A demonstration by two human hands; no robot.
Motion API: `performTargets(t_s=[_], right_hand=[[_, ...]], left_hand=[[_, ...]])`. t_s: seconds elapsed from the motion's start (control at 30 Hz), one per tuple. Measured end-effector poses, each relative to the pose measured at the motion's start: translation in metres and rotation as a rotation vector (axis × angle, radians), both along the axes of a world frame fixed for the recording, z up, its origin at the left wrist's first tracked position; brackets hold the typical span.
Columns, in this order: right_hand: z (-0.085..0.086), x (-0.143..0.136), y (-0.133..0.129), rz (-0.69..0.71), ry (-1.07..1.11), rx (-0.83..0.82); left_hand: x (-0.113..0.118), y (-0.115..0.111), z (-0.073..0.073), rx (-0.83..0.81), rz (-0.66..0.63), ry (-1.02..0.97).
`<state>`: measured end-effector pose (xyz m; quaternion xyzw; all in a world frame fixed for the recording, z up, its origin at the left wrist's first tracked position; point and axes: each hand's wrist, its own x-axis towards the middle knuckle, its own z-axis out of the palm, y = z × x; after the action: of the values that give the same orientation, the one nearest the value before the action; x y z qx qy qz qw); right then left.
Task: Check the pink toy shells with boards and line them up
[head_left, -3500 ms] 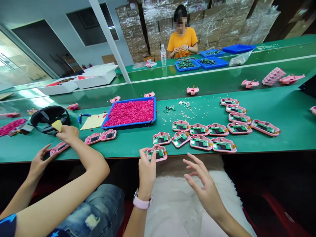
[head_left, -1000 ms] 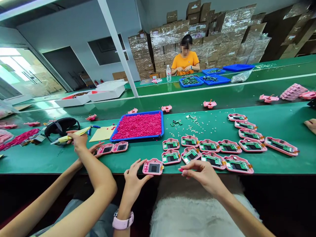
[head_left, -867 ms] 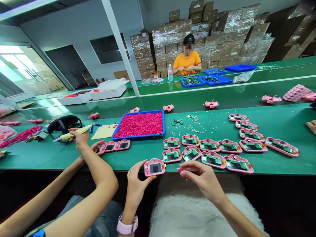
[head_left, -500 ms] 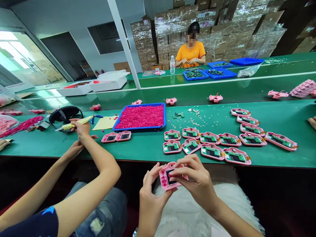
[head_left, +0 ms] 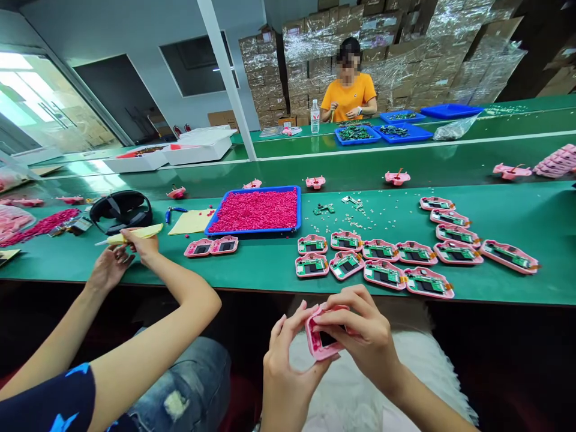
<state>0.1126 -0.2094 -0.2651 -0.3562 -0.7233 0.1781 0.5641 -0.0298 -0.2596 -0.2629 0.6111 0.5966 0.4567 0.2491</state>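
Observation:
Over my lap I hold a pink plastic casing with a dark screen window, tilted, just off the table's front edge. My left hand grips it by its left side, fingers above and thumb below. My right hand is closed at its upper right, with thumb and fingertips bent over the front; whether a small part is pinched there is hidden. Beyond my hands lie several pink casings fitted with green circuit boards. To their left, two casings with dark screens lie side by side.
A blue tray of small dark-pink pieces stands mid-table, beside yellow paper and blue-handled pliers. At left, a co-worker's hand holds a yellow tube-like tool near black headphones. Another person sits opposite.
The casing in my hands has tilted and shifted slightly right and down; my right fingers reach further over it. The co-worker's hands and yellow tool have moved left.

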Motion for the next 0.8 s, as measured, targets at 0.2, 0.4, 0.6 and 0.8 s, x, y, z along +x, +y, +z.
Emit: performTargets(t_s=[0.2, 0.4, 0.6, 0.8], right_hand=[[0.003, -0.002, 0.004, 0.142, 0.209, -0.372], [-0.008, -0.007, 0.006, 0.305, 0.415, -0.709], [0.002, 0.017, 0.072, 0.281, -0.002, -0.543], [0.004, 0.048, 0.235, -0.158, -0.787, -0.264]], left_hand=[[0.000, -0.001, -0.012, 0.017, 0.041, 0.023], [-0.002, 0.004, -0.034, -0.005, 0.060, -0.112], [-0.009, 0.013, -0.034, -0.139, 0.102, -0.244], [-0.026, 0.014, -0.048, -0.193, 0.183, -0.329]])
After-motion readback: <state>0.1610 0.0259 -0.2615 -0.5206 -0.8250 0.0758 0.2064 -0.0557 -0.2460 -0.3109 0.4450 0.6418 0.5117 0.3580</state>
